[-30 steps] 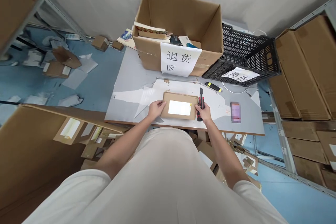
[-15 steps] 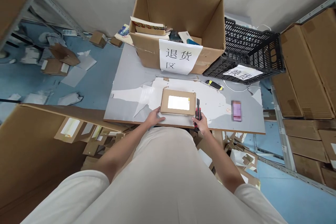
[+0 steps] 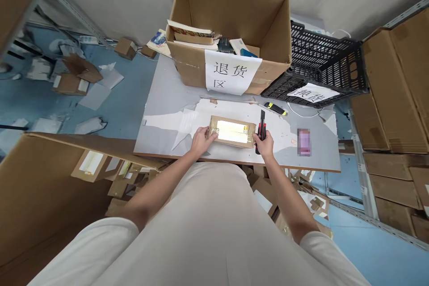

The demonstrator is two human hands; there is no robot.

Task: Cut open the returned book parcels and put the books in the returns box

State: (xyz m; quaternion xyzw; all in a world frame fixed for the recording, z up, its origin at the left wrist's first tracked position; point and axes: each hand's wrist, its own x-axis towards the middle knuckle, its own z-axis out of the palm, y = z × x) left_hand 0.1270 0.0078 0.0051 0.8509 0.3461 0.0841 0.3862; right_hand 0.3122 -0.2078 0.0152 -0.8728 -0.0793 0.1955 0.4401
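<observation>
In front of me, over the table (image 3: 157,129), is a small cardboard box (image 3: 231,143) with a white label and yellow marks on its upper side. It is tilted, and shiny tape shows at its ends. My left hand (image 3: 201,142) grips the box's left end, thumb on top. Closed around a red and black box cutter (image 3: 260,129) is my right hand (image 3: 264,143), its fingertips touching the box's right end. The cutter points away from me, beside the box.
A large carton (image 3: 187,71) of books stands at the back, beside a black plastic crate (image 3: 321,98). A yellow and black cutter (image 3: 275,108) and a phone (image 3: 304,142) lie on the right of the table. Boxes fill a big carton (image 3: 43,187) at lower left.
The small box has been tipped up by both hands and shifted slightly right. My left hand has moved up onto its end. My right hand and the cutter have moved forward along its right side.
</observation>
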